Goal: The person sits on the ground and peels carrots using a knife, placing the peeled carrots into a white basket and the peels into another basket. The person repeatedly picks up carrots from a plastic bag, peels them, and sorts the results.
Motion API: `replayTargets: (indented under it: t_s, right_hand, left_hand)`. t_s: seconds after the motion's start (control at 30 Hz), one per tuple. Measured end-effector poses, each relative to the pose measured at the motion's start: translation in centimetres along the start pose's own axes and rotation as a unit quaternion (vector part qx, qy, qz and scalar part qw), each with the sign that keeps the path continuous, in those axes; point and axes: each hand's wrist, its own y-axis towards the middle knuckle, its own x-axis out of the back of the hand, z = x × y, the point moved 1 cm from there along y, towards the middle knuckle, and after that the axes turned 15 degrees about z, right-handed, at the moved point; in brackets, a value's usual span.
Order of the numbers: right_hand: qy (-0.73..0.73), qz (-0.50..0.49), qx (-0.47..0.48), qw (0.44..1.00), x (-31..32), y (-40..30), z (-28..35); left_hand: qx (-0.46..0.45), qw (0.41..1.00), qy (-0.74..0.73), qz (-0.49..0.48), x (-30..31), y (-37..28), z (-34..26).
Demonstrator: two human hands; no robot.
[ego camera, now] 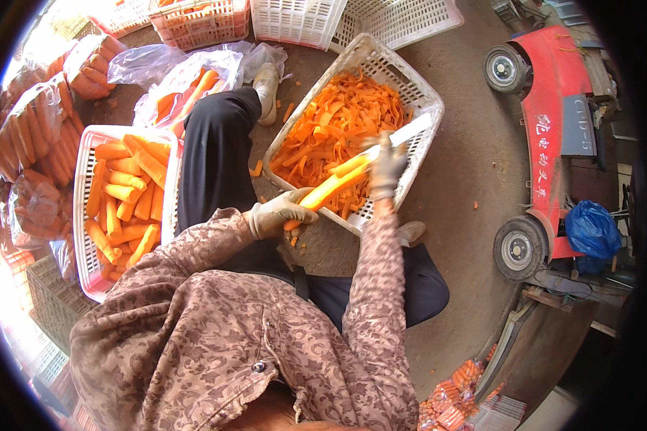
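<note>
My left hand (281, 214), in a soiled knit glove, grips the lower end of a long peeled-looking carrot (329, 192). The carrot slants up to the right over a white plastic crate (287, 186) full of orange carrot peelings (337, 116). Against the carrot's far part is my right hand (387, 168), also gloved and blurred by motion. Its fingers appear closed on a pale, long tool (412, 128), whose exact kind I cannot tell. An orange strip (349, 165) lies along the carrot's upper side, near the right hand.
Beside my left leg stands a pink-and-white crate (80, 204) of peeled carrots (126, 186). An open plastic bag (224, 59) holds more carrots. Bagged carrots (38, 129) are piled at far left. White crates (296, 21) stand ahead; a red wheeled vehicle (544, 134) is at right.
</note>
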Motion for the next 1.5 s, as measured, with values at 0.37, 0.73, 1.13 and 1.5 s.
replayTargets:
  t_s: [0.37,0.73,1.13,1.5]
  right_hand:
    - [0.031,0.152,-0.024,0.988,-4.7,-3.8,0.1]
    - [-0.059,-0.153,-0.044,0.986,9.0,3.2,-4.3]
    - [-0.045,0.120,-0.027,0.991,-4.0,-4.0,-0.1]
    - [0.063,-0.044,0.032,0.997,2.6,-1.7,-0.2]
  left_hand:
    - [-0.030,0.949,0.253,-0.188,0.6,1.8,0.7]
    - [-0.009,0.994,0.076,-0.071,-0.4,0.7,0.1]
    - [-0.068,0.994,0.040,-0.074,0.4,0.6,-0.1]
    - [-0.015,0.914,0.371,-0.160,0.3,1.9,0.5]
